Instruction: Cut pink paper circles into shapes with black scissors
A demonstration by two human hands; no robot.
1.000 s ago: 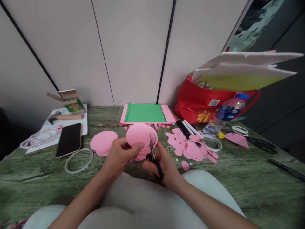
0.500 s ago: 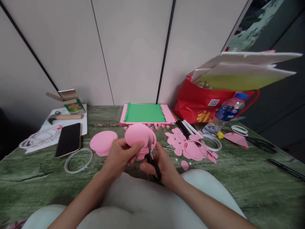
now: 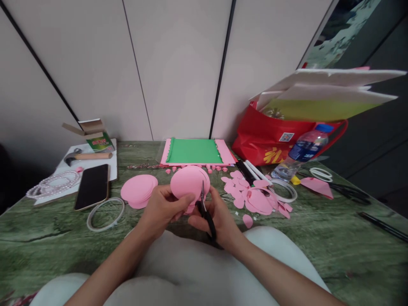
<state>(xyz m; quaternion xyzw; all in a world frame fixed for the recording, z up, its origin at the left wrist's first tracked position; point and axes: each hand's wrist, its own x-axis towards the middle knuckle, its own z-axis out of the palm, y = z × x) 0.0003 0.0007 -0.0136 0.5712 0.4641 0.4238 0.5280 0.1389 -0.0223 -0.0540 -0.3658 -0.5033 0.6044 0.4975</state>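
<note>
My left hand (image 3: 165, 208) pinches a round piece of pink paper (image 3: 186, 183) between thumb and fingers, above the table's near edge. In my right hand (image 3: 219, 221) is a pair of scissors with black handles (image 3: 206, 216), the thumb and fingers closed around the loops. Its blades point up and lie against the right side of the pink circle, where a cut strip shows along the rim. Left of my hands lies a stack of pink paper circles (image 3: 138, 191). To the right are several small pink paper cut-outs (image 3: 237, 187) and larger pink scraps (image 3: 259, 200).
A phone (image 3: 92, 187), tape roll (image 3: 106, 214), bead string (image 3: 52, 185) and hammer (image 3: 92, 156) lie at left. Green paper (image 3: 194, 151) rests at the back. On the right stand a red bag (image 3: 255, 136) and a water bottle (image 3: 299, 153); another tape roll (image 3: 291, 193) lies near.
The pink circle has turned and shifted slightly right in my left hand. The scissors have moved a little right, and their blades look closer together.
</note>
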